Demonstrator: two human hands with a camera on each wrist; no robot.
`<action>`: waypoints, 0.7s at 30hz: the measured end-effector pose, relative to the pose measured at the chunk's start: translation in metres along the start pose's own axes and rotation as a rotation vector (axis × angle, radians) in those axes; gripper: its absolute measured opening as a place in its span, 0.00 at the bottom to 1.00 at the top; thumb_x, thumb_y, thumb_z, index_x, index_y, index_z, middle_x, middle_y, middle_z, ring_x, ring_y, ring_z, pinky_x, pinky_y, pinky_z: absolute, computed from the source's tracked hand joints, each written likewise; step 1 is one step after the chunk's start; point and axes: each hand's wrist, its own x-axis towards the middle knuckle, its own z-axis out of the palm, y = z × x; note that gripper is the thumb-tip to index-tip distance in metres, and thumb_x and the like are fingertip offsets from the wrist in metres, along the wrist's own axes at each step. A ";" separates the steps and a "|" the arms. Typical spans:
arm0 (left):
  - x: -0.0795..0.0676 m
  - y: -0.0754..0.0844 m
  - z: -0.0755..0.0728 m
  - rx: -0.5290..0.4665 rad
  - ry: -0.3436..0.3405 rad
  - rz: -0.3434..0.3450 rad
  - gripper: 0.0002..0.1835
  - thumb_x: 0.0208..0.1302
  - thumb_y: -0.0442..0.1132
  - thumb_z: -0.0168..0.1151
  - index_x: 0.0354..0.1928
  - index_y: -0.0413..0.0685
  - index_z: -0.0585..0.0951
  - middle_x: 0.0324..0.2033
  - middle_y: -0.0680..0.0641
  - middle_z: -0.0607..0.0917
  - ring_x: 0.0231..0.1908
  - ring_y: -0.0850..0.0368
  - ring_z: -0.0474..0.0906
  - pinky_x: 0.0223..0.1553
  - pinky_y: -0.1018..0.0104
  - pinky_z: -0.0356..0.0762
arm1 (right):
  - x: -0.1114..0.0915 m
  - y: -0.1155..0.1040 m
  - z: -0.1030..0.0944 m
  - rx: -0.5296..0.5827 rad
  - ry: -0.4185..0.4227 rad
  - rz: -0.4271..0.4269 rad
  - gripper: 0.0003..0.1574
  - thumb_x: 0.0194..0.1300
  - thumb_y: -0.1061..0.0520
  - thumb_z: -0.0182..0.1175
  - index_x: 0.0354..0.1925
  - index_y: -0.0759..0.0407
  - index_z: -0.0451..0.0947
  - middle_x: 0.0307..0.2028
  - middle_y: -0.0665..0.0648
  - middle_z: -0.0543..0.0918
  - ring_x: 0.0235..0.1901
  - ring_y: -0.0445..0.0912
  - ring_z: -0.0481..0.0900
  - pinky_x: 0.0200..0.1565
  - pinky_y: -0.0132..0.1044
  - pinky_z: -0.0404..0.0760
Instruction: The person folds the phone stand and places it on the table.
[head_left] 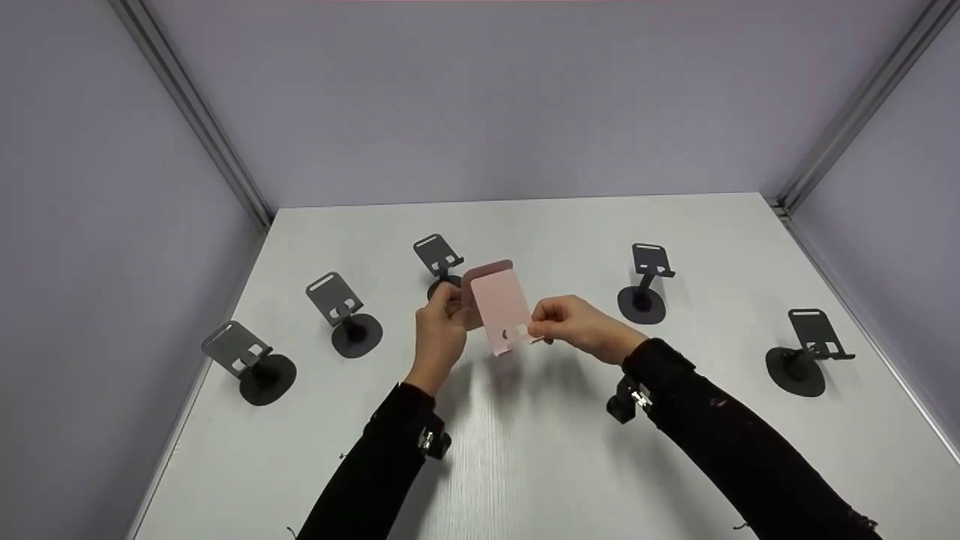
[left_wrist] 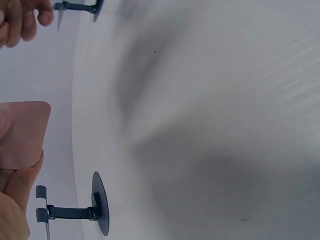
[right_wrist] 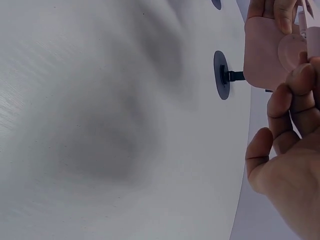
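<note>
A pink folding phone stand is held up over the middle of the white table, its slotted plate tilted away from its base. My left hand pinches the base by its left side. At the lower right corner of the plate, near the cut-outs and small lip, my right hand grips with thumb and fingertips. The left wrist view shows the flat base between thumb and fingers. In the right wrist view the base's round hinge mount shows behind the curled right fingers.
Several dark grey phone stands stand in an arc: two at the left, one behind my left hand, and two at the right. Pale walls enclose the table's back and sides.
</note>
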 end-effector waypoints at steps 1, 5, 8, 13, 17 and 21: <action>0.000 0.000 0.000 -0.007 -0.002 0.001 0.11 0.66 0.21 0.57 0.44 0.42 0.78 0.40 0.42 0.89 0.43 0.52 0.88 0.45 0.53 0.84 | 0.000 0.000 0.000 -0.003 0.000 -0.002 0.07 0.71 0.58 0.63 0.37 0.62 0.78 0.31 0.49 0.81 0.38 0.49 0.77 0.43 0.37 0.73; 0.000 0.001 0.001 -0.015 -0.003 0.008 0.11 0.65 0.21 0.57 0.43 0.41 0.78 0.40 0.42 0.90 0.43 0.51 0.89 0.45 0.53 0.85 | 0.000 0.001 0.001 -0.013 0.005 -0.011 0.06 0.70 0.59 0.62 0.36 0.61 0.78 0.30 0.49 0.81 0.37 0.47 0.76 0.42 0.37 0.74; 0.000 0.002 0.001 -0.009 -0.007 0.002 0.10 0.66 0.21 0.57 0.44 0.41 0.78 0.41 0.42 0.90 0.44 0.51 0.89 0.46 0.53 0.85 | 0.000 0.001 0.001 -0.021 0.014 -0.013 0.05 0.70 0.60 0.62 0.36 0.60 0.78 0.30 0.49 0.81 0.36 0.46 0.76 0.42 0.37 0.74; 0.000 0.003 0.002 -0.029 -0.028 -0.016 0.12 0.65 0.20 0.54 0.44 0.40 0.78 0.43 0.41 0.89 0.45 0.51 0.88 0.47 0.54 0.85 | 0.000 0.003 0.002 -0.053 0.028 -0.014 0.06 0.69 0.60 0.63 0.34 0.60 0.77 0.29 0.49 0.80 0.34 0.44 0.75 0.40 0.36 0.72; -0.001 0.006 0.003 -0.048 -0.041 -0.032 0.13 0.65 0.19 0.53 0.45 0.41 0.78 0.44 0.42 0.88 0.47 0.51 0.88 0.48 0.55 0.84 | 0.000 0.004 0.003 -0.081 0.039 -0.013 0.06 0.69 0.59 0.63 0.34 0.61 0.77 0.29 0.50 0.79 0.34 0.44 0.74 0.39 0.37 0.71; -0.001 0.007 0.003 -0.055 -0.052 -0.045 0.13 0.66 0.19 0.55 0.45 0.42 0.79 0.44 0.43 0.88 0.47 0.52 0.88 0.48 0.55 0.84 | 0.001 0.006 0.003 -0.112 0.056 -0.017 0.07 0.68 0.59 0.63 0.35 0.63 0.77 0.28 0.49 0.78 0.33 0.44 0.73 0.39 0.39 0.70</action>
